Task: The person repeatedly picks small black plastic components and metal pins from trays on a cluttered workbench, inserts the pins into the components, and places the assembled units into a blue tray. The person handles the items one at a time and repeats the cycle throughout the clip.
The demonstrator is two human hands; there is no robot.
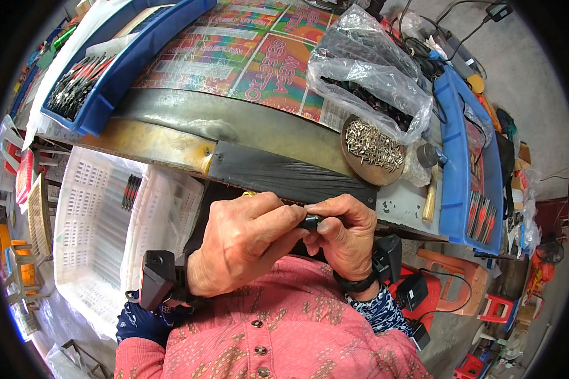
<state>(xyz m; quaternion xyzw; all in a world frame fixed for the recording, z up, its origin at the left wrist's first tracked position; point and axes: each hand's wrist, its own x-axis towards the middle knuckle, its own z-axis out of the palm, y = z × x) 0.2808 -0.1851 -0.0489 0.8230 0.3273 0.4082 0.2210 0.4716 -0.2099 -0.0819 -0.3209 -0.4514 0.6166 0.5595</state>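
Just over the near edge of the bench, my two hands come together in front of my chest. My left hand (pixel 240 243) pinches one end of a small dark cylindrical part (pixel 311 222) between thumb and fingers. My right hand (pixel 346 235) has its fingers closed round the other end; much of the part is hidden by the fingers. Right of my hands on the bench is a round shallow dish (pixel 355 167) heaped with small shiny metal pieces (pixel 374 146). Behind it lies a see-through plastic bag (pixel 360 72) with black and red parts inside.
A long blue bin (pixel 101 120) of black-and-red sticks (pixel 85 82) stands at the far left. Another blue bin (pixel 452 170) at the right holds similar sticks (pixel 480 218). A white plastic basket (pixel 95 234) sits left of me, below the bench edge. A wooden-handled tool (pixel 430 199) lies right.
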